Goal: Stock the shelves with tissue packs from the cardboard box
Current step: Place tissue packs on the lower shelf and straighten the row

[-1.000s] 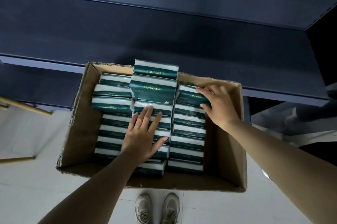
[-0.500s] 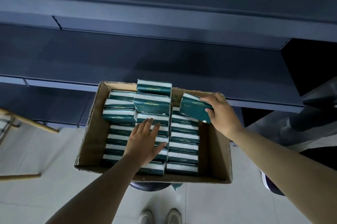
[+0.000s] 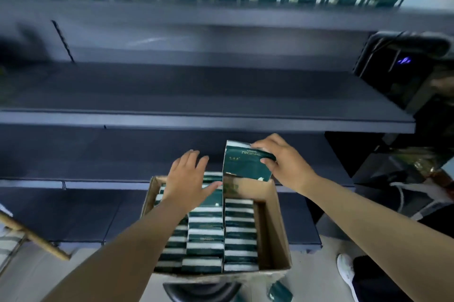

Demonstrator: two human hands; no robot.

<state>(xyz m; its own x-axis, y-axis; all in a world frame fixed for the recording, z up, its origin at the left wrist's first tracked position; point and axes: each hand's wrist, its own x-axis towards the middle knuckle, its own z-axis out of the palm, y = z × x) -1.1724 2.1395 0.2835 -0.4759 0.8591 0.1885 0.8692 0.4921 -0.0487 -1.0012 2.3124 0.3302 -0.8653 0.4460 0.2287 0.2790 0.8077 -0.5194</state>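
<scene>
A single head-worn camera looks forward and steeply down from close above the cardboard box point(image 3: 275, 225), facing the dark shelves point(image 3: 196, 120), with both forearms reaching into view from below.

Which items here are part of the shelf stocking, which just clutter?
Job: open brown cardboard box; dark green tissue packs stacked in it; green tissue pack in right hand; left hand; dark grey metal shelves.
Clutter: black machine with blue light; wooden ladder rail; white shoe.
</scene>
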